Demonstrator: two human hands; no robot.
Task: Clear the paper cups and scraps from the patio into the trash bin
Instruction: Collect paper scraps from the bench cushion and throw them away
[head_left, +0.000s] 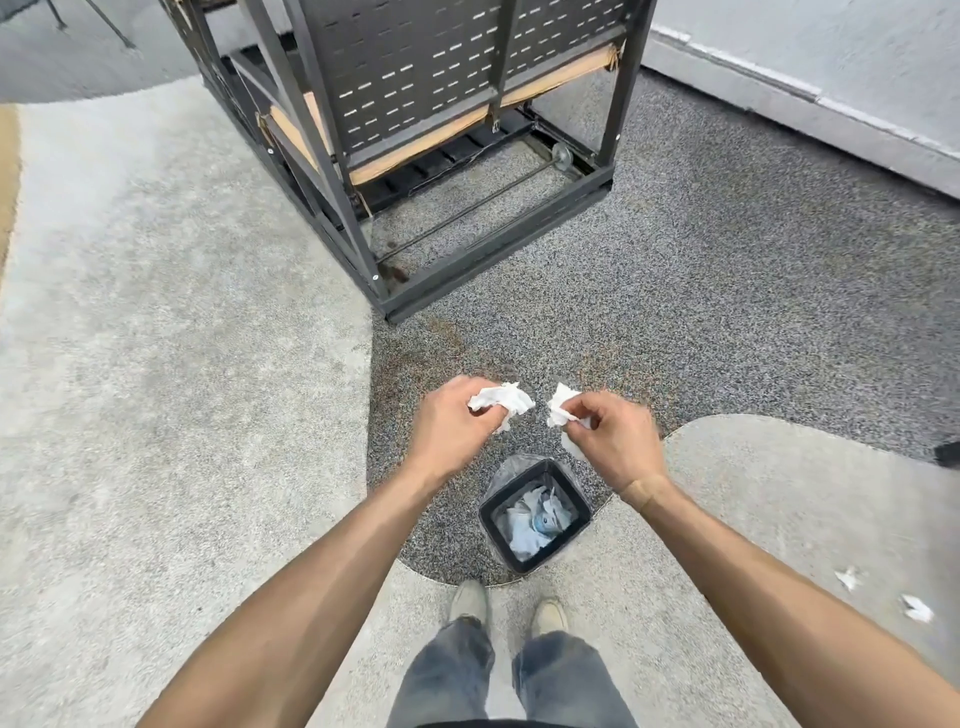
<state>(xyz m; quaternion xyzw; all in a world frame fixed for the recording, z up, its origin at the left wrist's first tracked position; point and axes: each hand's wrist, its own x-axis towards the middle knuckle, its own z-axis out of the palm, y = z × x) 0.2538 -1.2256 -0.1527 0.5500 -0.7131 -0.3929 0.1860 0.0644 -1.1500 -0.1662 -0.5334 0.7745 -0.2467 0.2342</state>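
Dark metal frame (415, 156) is taking up the upper centre, sitting on the speckled patio floor (727, 312). Black trash bin (535, 514) is standing lower centre, just ahead of the person's shoes, already holding crumpled paper. Left hand (452, 426) is pinching a crumpled white paper scrap (501, 400) above and left of the bin; right hand (615, 441) is pinching a smaller scrap (561, 410). Two paper bits (883, 592) are lying at lower right on the pale concrete.
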